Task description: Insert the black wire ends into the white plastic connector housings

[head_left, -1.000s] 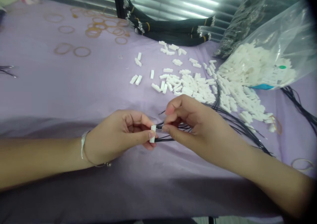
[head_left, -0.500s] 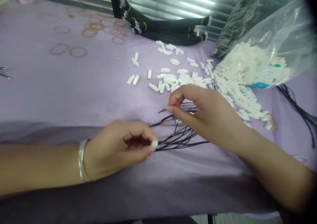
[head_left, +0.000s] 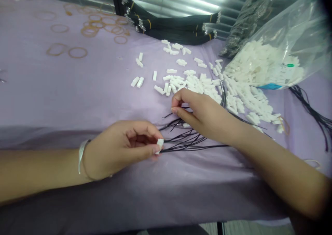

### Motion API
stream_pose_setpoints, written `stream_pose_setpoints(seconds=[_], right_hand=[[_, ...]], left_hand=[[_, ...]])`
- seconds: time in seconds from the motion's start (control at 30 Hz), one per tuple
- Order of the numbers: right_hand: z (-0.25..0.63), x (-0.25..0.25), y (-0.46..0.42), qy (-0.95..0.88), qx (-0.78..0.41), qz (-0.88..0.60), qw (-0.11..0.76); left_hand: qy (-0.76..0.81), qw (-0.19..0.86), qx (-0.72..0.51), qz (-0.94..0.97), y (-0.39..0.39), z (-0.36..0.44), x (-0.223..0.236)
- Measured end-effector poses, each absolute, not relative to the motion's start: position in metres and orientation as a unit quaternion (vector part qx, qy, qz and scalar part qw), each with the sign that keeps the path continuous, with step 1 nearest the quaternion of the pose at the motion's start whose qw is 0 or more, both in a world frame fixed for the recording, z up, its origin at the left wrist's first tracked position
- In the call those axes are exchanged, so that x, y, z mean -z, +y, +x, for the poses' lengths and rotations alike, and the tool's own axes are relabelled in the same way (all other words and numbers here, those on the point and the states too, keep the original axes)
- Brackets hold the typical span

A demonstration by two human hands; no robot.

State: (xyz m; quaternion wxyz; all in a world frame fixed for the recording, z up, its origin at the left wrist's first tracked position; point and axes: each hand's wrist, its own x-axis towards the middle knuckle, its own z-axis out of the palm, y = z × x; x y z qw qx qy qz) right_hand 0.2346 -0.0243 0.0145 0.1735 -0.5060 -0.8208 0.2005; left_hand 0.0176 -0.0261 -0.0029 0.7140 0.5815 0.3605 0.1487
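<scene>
Between thumb and forefinger, my left hand (head_left: 129, 146) pinches a small white plastic connector housing (head_left: 159, 145). Thin black wires (head_left: 189, 138) run rightward from beside that housing; whether any sit inside it I cannot tell. To the upper right, my right hand (head_left: 198, 114) is closed in a pinch on a black wire (head_left: 168, 116), whose metal-tipped end sticks out to the left of the fingertips. Other wires with small metal ends lie on the cloth under the right hand, partly hidden by it.
Loose white housings (head_left: 197, 82) are heaped behind my right hand, beside a clear bag (head_left: 269, 65) full of them. Rubber bands (head_left: 77, 52) lie at the back left. Bundled black wires (head_left: 171, 30) rest along the far edge, and more wires (head_left: 311, 112) lie at the right.
The housing in my left hand is turned so that more of it shows. My right hand has shifted slightly left, still pinching the wire. The view has moved a little.
</scene>
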Motion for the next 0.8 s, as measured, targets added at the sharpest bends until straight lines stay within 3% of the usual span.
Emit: stream_pose_setpoints(seconds=[0.23,0.57,0.8], right_hand=[[0.220,-0.039,-0.056,-0.849,-0.178,-0.448,0.216],[0.209,-0.030,-0.064,-0.765,-0.202,-0.563,0.238],[0.211,-0.031,-0.063,-0.755,-0.236,-0.562,0.242]], left_hand=[[0.389,0.777,-0.187,0.459,-0.019,0.022,0.005],[0.404,0.784,-0.180,0.436,-0.018,0.022,0.004],[0.418,0.781,-0.179,0.428,-0.018,0.022,0.001]])
